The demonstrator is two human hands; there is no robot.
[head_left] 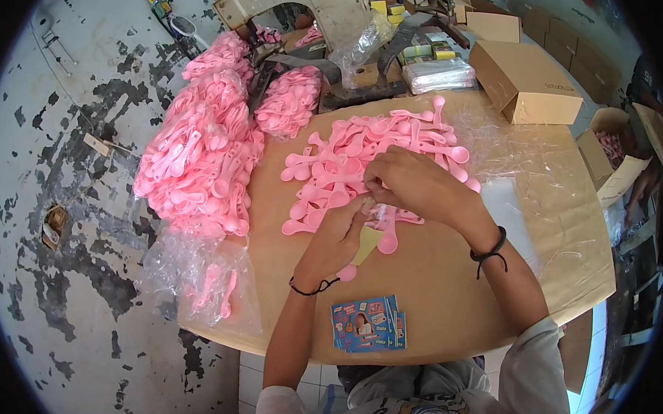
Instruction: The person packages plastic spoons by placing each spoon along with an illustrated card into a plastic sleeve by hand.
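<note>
My left hand (pixel 339 235) is closed, thumb against fingers, on a small clear plastic bag (pixel 380 213) with a yellowish card (pixel 367 243) showing at its side. The rounded pink end of a spoon (pixel 348 273) pokes out below this hand. My right hand (pixel 415 179) is bent over just above, its fingertips pinched together near the top of the bag; what lies between them is hidden. Both hands are over the near side of a loose heap of pink plastic spoons (pixel 340 172). Closer to me lies a stack of blue printed cards (pixel 365 325).
Large clear bags of pink spoons (pixel 201 153) stand at the left, beside a crumpled plastic bag (pixel 232 277) with a few spoons. A sewing-machine-like metal frame (pixel 333 11), a stack of clear plastic sleeves (pixel 441 75) and a cardboard box (pixel 526 78) occupy the back.
</note>
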